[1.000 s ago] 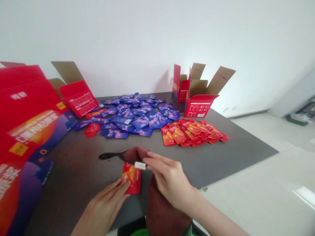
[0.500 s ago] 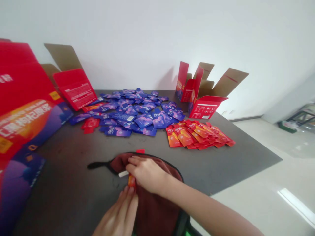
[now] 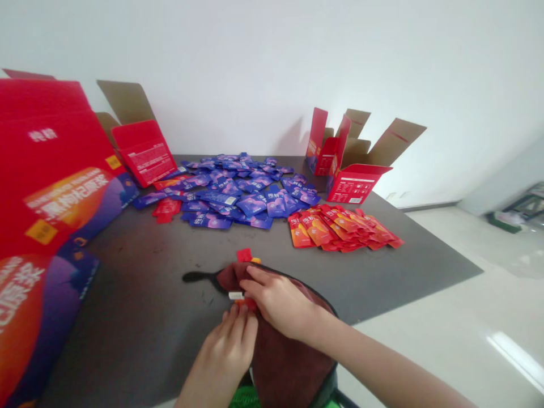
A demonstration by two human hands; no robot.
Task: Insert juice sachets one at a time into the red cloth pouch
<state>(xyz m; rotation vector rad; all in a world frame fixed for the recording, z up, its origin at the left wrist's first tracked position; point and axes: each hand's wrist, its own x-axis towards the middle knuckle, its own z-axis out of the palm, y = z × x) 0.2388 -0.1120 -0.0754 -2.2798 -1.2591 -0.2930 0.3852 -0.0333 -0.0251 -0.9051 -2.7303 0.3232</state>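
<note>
At 9 o'clock on the dark grey bench (image 3: 127,283) leans a big red carton panel (image 3: 42,164). Its white characters are blurred, but the orange band seems to read "枸杞原浆", and a smaller red box (image 3: 144,153) stands open behind it at 10 o'clock. Next come a few loose red sachets (image 3: 166,208), then a heap of blue-violet sachets (image 3: 238,190) at 12 o'clock, their small print too blurred to read.

Nearest the camera, the left hand (image 3: 221,354) has moved up since the last view and now sits right against the cloth's edge, its fingers (image 3: 238,323) together and pointing at 12 o'clock. Their tips touch the low end of a red sachet (image 3: 249,303), though any clamp is hidden. That sachet lies mostly inside a folded brown microfibre cloth (image 3: 289,351), with a red corner (image 3: 244,255) showing beyond the fold at 12 o'clock. A white plastic stub (image 3: 236,296) now pokes out less than before, just beside the right hand (image 3: 276,300), whose curled fingers (image 3: 259,277) press the cloth closed over the sachet. A black strip (image 3: 198,276) trails from the cloth at 9 o'clock.

At 1 o'clock lies a fanned row of red-orange sachets (image 3: 340,229), below two open red cartons (image 3: 352,164). The pale tiled floor (image 3: 446,317) spreads beyond the bench at 3 o'clock.
</note>
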